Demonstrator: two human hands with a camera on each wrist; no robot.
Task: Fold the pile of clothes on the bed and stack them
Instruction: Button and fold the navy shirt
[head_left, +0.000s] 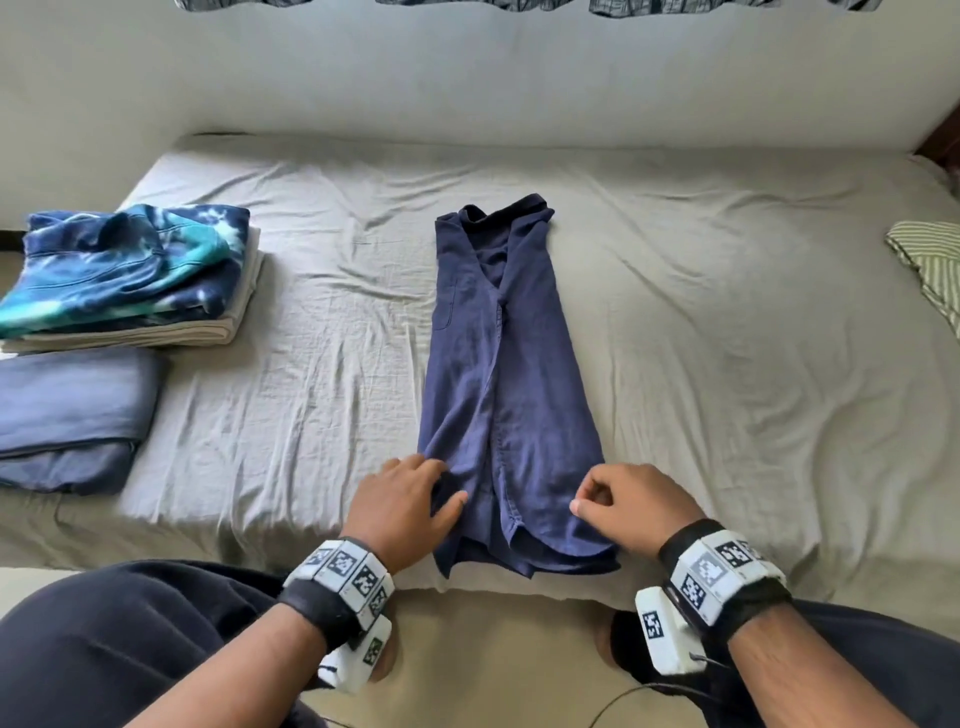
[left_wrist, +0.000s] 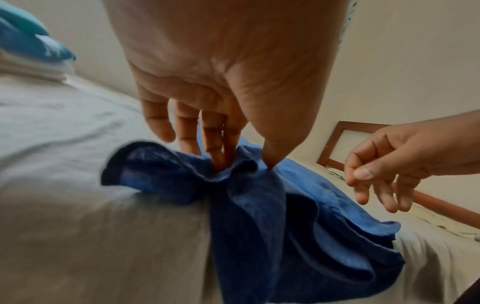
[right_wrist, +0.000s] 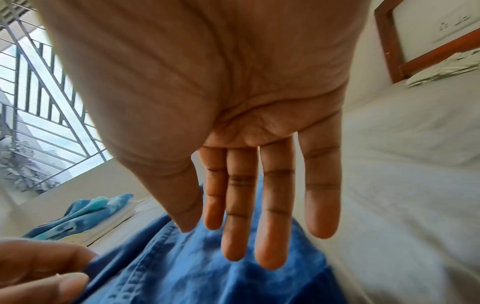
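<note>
The long navy-blue button-front shirt (head_left: 506, 374), its sides already folded in to a narrow strip, lies lengthwise down the middle of the grey-sheeted bed (head_left: 727, 322), collar toward the wall and hem at the near edge. The left hand (head_left: 402, 501) pinches a bunched fold of the hem between thumb and fingertips (left_wrist: 221, 162). The right hand (head_left: 631, 501) hovers just above the hem's other corner, fingers loose and grasping nothing; the right wrist view shows them nearly straight over the cloth.

The step in hand looks like the crosswise fold: the right hand needs its own grip on the hem, then both should carry it evenly toward the collar.

At the bed's left edge wait a tie-dye blue garment (head_left: 124, 265) on folded cream cloth (head_left: 156, 335) and a folded slate-blue piece (head_left: 72, 410); a green-striped cloth (head_left: 930, 260) lies at far right. No brand or readable writing shows; the wristbands carry only black-and-white square markers (head_left: 343, 564).
</note>
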